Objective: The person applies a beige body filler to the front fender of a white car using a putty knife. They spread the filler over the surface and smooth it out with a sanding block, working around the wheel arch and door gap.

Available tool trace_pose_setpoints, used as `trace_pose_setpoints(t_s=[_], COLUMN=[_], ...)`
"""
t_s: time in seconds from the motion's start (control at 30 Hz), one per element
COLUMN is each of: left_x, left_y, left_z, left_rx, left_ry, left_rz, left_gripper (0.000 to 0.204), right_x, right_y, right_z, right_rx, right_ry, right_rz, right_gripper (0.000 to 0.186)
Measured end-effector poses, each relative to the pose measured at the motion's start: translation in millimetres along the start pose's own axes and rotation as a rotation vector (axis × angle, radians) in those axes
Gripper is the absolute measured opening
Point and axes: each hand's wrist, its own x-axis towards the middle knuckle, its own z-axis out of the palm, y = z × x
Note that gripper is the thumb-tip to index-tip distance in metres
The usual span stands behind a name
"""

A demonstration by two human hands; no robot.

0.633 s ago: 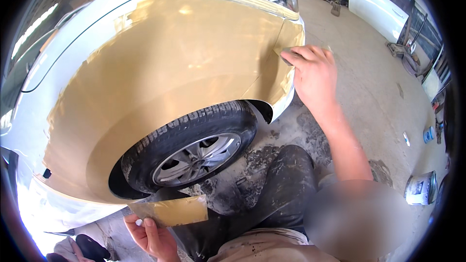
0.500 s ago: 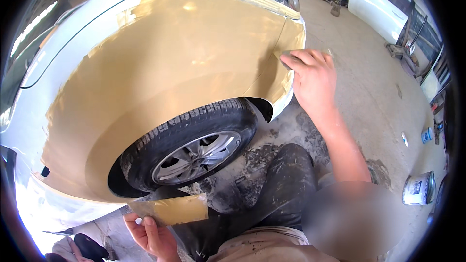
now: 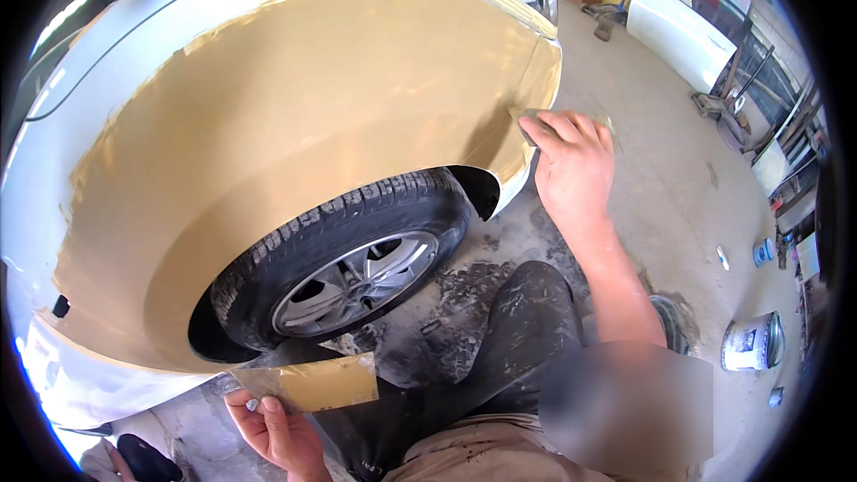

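Against the tan-coated fender, the right hand presses a flat spreader with closed fingers; the left hand pinches a filler-smeared board below the wheel; stained concrete floor.

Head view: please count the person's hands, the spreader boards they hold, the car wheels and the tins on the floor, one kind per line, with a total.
Hands: 2, left hand, right hand
Spreader boards: 2
Car wheels: 1
Tins: 2
Total: 7

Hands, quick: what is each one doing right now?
Left hand: closed on a flat putty-smeared board.
Right hand: fingers pressing a spreader against the putty-coated fender.
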Motion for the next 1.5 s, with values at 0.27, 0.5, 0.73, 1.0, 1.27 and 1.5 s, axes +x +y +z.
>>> trace_pose_setpoints(t_s=[0.27,0.5,0.73,1.0,1.27,1.5], left_x=[2.7,10.7,13.4,13.4,14.0,10.6], left_y=[-11.0,-15.9,-22.2,-24.2,-22.2,-16.0], left_z=[-25.2,-42.0,-59.4,-65.4,-56.8,-36.0], left_rx=[-0.075,-0.108,-0.110,-0.117,-0.112,-0.105], left_ry=[0.018,0.033,0.066,0.070,0.039,0.054], left_rz=[-0.021,-0.012,-0.031,-0.034,-0.001,-0.026], left_gripper=[0.023,0.023,0.022,0.021,0.023,0.022], right_x=[-12.9,-22.5,-32.2,-36.6,-68.0,-112.9], right_y=[-23.0,-46.8,-68.9,-89.3,-120.2,-89.9], right_z=[0.3,-1.5,-0.1,-6.3,-2.0,-6.1], right_rx=[-0.078,-0.107,-0.111,-0.092,0.145,1.388], right_ry=[0.037,0.022,0.011,-0.007,-0.167,-0.165], right_rz=[-0.004,0.012,0.047,0.074,0.045,1.103], right_gripper=[0.030,0.035,0.035,0.030,0.027,0.034])
